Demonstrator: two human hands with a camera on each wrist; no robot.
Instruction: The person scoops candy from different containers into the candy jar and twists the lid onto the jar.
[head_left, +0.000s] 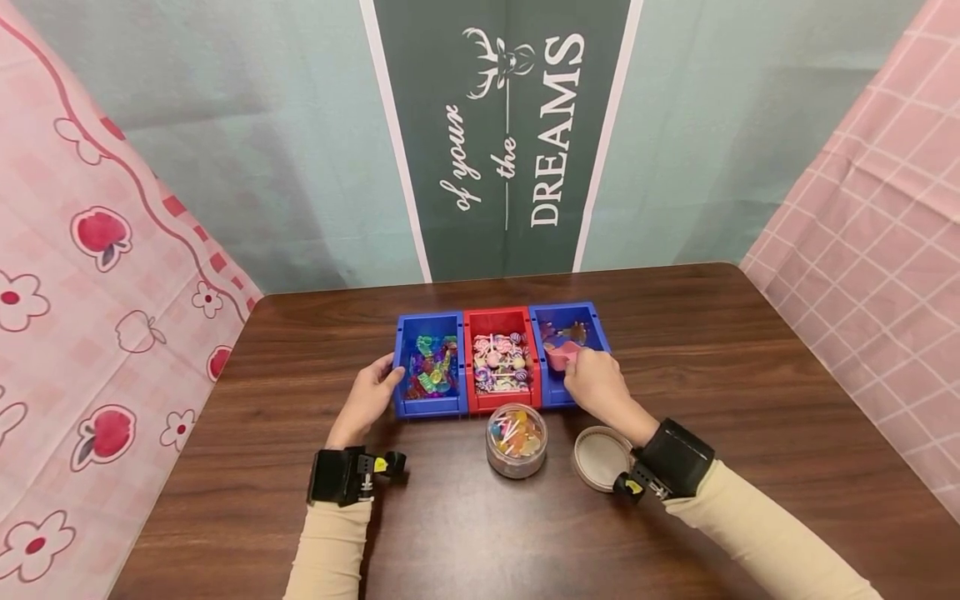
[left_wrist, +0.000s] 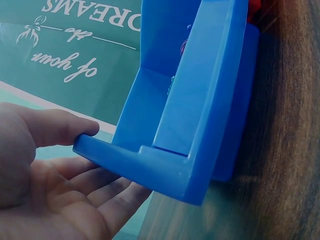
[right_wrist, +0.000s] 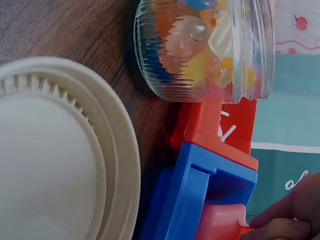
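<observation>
My left hand (head_left: 367, 398) grips the side wall of the left blue bin (head_left: 431, 407), thumb on the rim and fingers under it in the left wrist view. Colourful translucent pieces (head_left: 435, 371) lie in that bin. My right hand (head_left: 602, 387) holds a pink scoop (right_wrist: 220, 222) by its handle, inside the right blue bin (head_left: 562, 315). Small brownish and purple pieces (head_left: 573, 333) lie beyond the scoop; whether the scoop holds any, I cannot tell. Between the blue bins is a red bin (head_left: 501, 403) of lollipop-shaped pieces (head_left: 498, 358).
A clear jar (head_left: 517, 462) with mixed colourful pieces stands in front of the red bin. Its round pale lid (head_left: 602, 458) lies to the right, under my right wrist. Everything stands on a dark wooden table (head_left: 465, 533), with curtains (head_left: 300, 150) behind and at both sides.
</observation>
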